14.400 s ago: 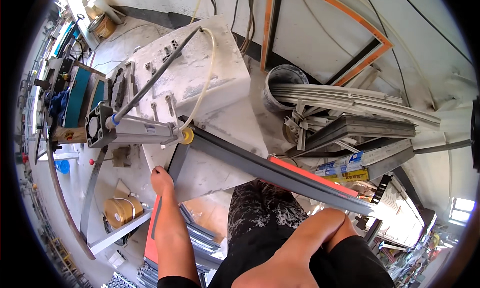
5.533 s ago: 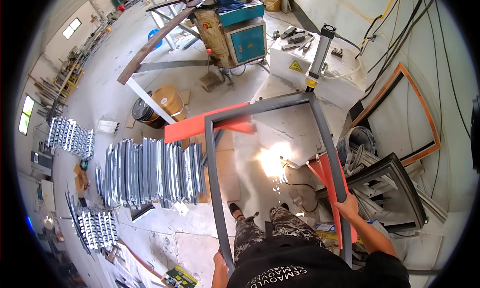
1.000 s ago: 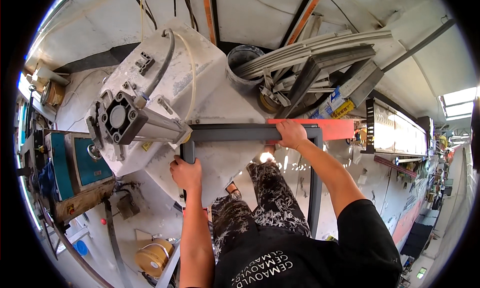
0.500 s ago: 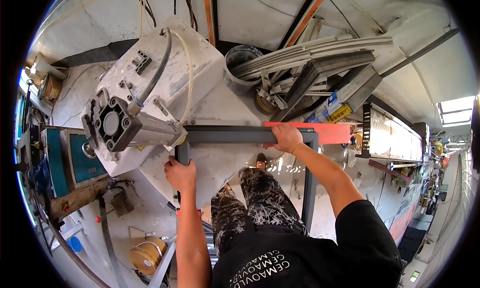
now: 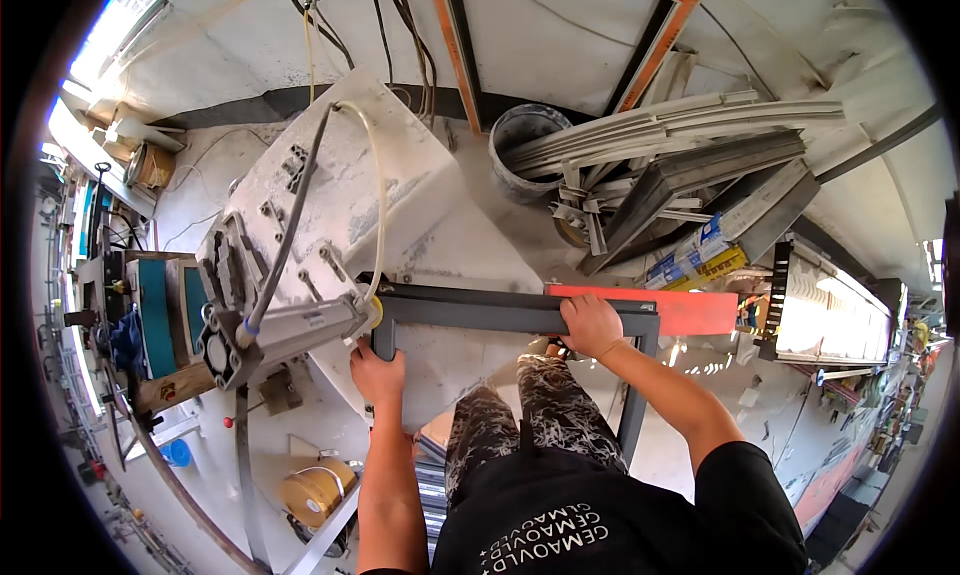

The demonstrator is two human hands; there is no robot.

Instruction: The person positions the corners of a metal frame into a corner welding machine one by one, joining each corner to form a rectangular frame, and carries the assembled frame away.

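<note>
A dark grey metal window frame [image 5: 470, 310] lies in front of me, its far left corner at the tip of a pneumatic cylinder [image 5: 305, 330] on a pale, dusty machine [image 5: 400, 165]. My left hand [image 5: 380, 375] is closed around the frame's left bar, just below that corner. Over the far bar, near the right corner, the fingers of my right hand [image 5: 592, 325] are wrapped. The cylinder's head hides part of the corner. Behind the right hand, a red beam [image 5: 695, 313] runs out to the right.
A grey bucket [image 5: 525, 140] and pale offcut strips [image 5: 690, 125] stand beyond the machine, beside stacked dark profiles [image 5: 690, 185]. An orange-edged frame [image 5: 655, 50] leans on the wall. A teal cabinet [image 5: 152, 300] is at left; a yellow pail [image 5: 315, 490] sits lower left.
The view has shifted, so the machine, frame and hands appear lower and farther right. Both hands keep their hold on the window frame, whose corner stays by the cylinder.
</note>
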